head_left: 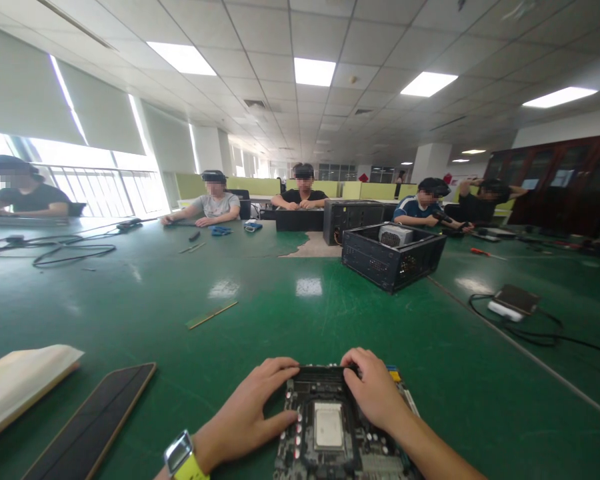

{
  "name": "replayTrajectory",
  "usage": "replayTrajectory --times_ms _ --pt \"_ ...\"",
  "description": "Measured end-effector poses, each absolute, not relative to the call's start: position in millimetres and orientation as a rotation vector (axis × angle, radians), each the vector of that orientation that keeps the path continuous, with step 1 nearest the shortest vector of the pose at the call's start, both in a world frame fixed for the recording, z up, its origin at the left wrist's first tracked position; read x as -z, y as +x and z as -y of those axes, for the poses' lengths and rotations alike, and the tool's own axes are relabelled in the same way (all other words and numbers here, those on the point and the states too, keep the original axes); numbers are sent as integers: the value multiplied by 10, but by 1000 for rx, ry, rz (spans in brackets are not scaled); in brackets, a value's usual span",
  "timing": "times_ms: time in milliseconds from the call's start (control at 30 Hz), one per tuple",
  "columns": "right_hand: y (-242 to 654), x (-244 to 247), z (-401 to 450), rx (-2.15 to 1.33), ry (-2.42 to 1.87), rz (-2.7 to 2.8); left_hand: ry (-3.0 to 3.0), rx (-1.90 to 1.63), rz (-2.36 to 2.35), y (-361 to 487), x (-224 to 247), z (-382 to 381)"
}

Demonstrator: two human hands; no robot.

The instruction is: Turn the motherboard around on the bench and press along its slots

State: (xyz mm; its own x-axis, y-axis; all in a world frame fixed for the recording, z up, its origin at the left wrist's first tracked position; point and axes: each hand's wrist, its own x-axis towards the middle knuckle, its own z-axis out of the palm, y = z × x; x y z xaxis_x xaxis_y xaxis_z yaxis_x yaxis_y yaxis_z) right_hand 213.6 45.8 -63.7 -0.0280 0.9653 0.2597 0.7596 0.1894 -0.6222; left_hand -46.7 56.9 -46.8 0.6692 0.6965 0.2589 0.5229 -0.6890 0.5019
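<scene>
A motherboard (343, 440) lies on the green table directly before me, with a silvery square processor (329, 427) in its socket. Black memory slots (321, 375) run along its far edge. My left hand (253, 407) grips the board's left side, its fingertips at the left end of the slots and the thumb lower down by the capacitors. On the other side, my right hand (373, 387) has its fingers bent over the right end of the slots. Whether a thin memory stick sits between the fingertips is hard to make out. A watch with a yellow-green strap (185, 457) is on my left wrist.
To the left lie a dark flat panel (95, 420) and a pale padded packet (25, 380). A thin strip (213, 315) rests farther ahead. An open computer case (375, 260) stands ahead right, and a black box with cables (515, 301) at right. Several people sit around the table.
</scene>
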Motion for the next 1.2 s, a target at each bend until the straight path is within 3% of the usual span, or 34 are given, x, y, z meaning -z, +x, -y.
replayTrajectory --times_ms 1200 --pt "2113 603 -437 -434 -1632 1868 2489 -596 -994 -458 444 -555"
